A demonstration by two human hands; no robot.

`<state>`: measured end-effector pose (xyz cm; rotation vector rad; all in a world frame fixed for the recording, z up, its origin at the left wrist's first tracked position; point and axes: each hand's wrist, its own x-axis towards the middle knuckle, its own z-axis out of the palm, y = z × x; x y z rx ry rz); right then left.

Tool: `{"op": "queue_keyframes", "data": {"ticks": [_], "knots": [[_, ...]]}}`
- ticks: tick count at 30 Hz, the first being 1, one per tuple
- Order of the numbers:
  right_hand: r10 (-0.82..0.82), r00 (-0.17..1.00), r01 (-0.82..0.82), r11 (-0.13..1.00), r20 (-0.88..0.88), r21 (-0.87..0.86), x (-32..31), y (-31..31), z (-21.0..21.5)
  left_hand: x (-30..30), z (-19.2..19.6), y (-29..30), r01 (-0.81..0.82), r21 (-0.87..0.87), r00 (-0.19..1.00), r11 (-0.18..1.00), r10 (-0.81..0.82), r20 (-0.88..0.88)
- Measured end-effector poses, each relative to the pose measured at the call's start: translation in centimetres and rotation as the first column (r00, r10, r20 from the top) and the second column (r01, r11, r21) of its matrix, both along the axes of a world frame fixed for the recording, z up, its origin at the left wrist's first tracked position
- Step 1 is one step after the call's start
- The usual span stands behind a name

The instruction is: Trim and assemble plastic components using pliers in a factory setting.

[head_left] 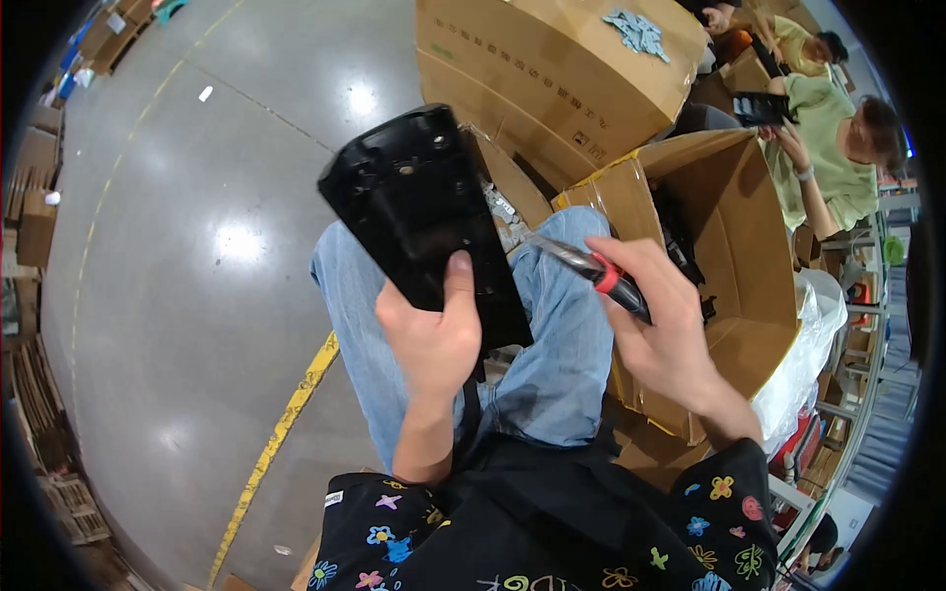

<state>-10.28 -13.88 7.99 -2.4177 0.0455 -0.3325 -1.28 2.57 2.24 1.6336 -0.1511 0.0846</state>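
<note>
Left hand (434,340) grips one flat black plastic device housing (419,217), glossy and roughly rectangular with moulded recesses and screw holes, held tilted above the lap in blue jeans (552,364), thumb pressed on its face. Right hand (665,330) has its fingers clenched around one screwdriver with a black handle and red collar (596,273), metal tip aimed at the housing's right edge, not clearly touching. Two cardboard boxes sit ahead: one open brown cardboard box (734,236) just right of the knee, one closed brown cardboard box (552,69) behind; two other people (833,148) work at the far right.
</note>
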Motion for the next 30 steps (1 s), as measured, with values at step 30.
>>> {"op": "queue_keyframes", "data": {"ticks": [30], "knots": [[-0.027, 0.999, -0.007, 0.386, 0.019, 0.922, -1.4, 0.0, 0.7, 1.7, -3.2, -0.6, 0.234, -0.943, 0.535, 0.236, -0.841, -0.078]]}}
